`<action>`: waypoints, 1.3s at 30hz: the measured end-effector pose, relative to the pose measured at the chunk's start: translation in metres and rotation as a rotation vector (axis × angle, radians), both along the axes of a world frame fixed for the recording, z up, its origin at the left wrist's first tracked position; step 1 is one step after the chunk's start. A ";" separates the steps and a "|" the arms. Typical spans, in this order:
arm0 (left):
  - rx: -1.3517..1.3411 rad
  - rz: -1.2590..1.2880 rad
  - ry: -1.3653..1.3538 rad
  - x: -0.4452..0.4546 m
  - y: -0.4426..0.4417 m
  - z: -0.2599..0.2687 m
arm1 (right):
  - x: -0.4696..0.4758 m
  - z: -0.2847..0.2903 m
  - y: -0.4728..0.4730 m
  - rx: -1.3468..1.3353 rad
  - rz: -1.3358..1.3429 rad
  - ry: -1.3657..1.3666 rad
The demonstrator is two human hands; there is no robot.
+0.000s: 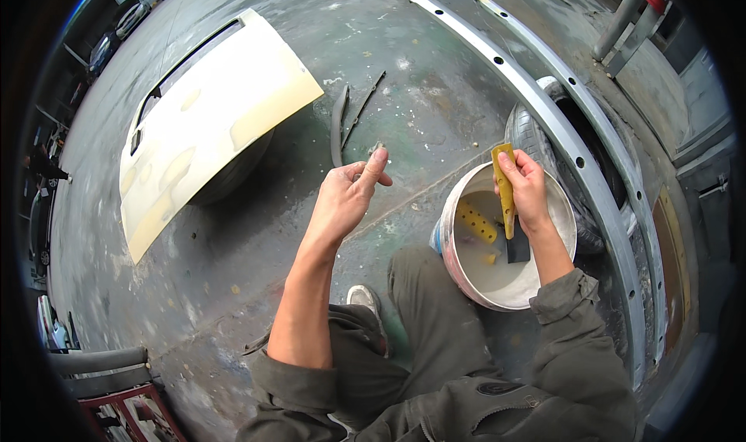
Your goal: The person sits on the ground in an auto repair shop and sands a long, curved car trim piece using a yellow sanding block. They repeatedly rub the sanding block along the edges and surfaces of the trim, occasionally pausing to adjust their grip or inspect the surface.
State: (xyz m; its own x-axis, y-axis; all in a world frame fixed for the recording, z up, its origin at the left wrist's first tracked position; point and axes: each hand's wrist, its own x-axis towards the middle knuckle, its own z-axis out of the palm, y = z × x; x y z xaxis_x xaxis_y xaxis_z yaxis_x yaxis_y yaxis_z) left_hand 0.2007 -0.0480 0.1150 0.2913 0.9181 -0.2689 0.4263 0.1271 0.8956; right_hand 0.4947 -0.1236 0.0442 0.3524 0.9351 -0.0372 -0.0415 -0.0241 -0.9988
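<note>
My right hand (524,191) grips a yellow strip of perforated sandpaper (505,180) above a white plastic bucket (453,232). Cloudy water stands in the bucket, with another yellow perforated sandpaper piece (477,222) and a flat black piece (518,248) in it. My left hand (349,191) is raised over the floor, left of the bucket, its thumb up and fingers curled. Something small and greyish shows behind the thumb tip; whether the hand holds it is unclear. At the left a car door panel (215,98), pale with yellowish patches, rests on a dark tire.
Two long silver metal beams (542,101) lie across tires (524,130) beyond the bucket. Two thin dark trim strips (339,124) lie on the floor (408,63). A red frame (125,410) stands at the lower left. Another person (44,163) and parked cars are at the far left.
</note>
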 end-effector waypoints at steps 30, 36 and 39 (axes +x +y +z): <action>0.022 -0.296 -0.096 0.089 -0.003 -0.034 | 0.008 0.006 -0.014 -0.025 0.114 -0.056; 0.061 -0.403 -0.089 0.127 -0.011 -0.054 | -0.004 0.004 -0.007 0.068 -0.078 -0.050; 0.065 -0.438 -0.121 0.140 -0.016 -0.057 | -0.001 0.005 -0.011 0.047 -0.180 -0.039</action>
